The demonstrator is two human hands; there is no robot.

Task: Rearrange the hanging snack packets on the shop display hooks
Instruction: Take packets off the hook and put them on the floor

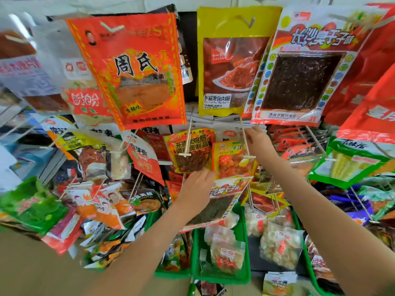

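Left hand: raised at centre of the rack, back toward the camera, fingers curled over the upper edge of a white-and-red snack packet with a dark square window. The packet is off any hook, tilted, held just below a yellow-and-red packet. Right hand: higher, its fingertips at the rod of the display hook that carries the yellow-and-red packet, touching it or just beside it; whether they pinch the rod cannot be told. On the neighbouring hook to the left hangs a yellow packet of dark strips. A larger packet of the same design as the held one hangs upper right. Green trays of clear-bagged snacks stand below.
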